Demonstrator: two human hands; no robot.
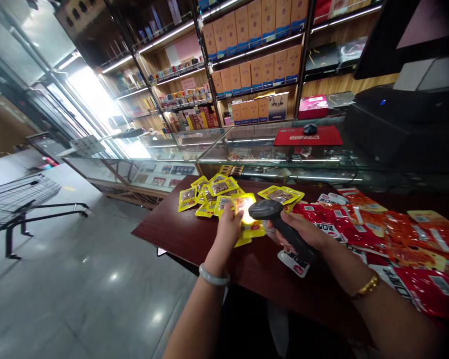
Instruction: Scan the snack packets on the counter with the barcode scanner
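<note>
My left hand (230, 224) grips a yellow snack packet (243, 202) above the dark wooden table (194, 239). In my right hand (303, 229) is a black barcode scanner (271, 209), its head pointed at that packet. Bright light from the scanner falls on the packet's face and washes out its print. Left of my hands lies a loose pile of yellow snack packets (209, 192). Beyond the scanner rests another group of yellow packets (280, 195). A white and red packet (295, 263) lies under my right hand, partly hidden by the scanner handle.
Red and orange snack packets (389, 229) cover the table's right side. Behind it runs a glass display counter (254, 144) with a red mouse pad (284, 137) and a black mouse (310, 129). A dark monitor (381, 45) stands right. A shopping cart (18, 199) stands left.
</note>
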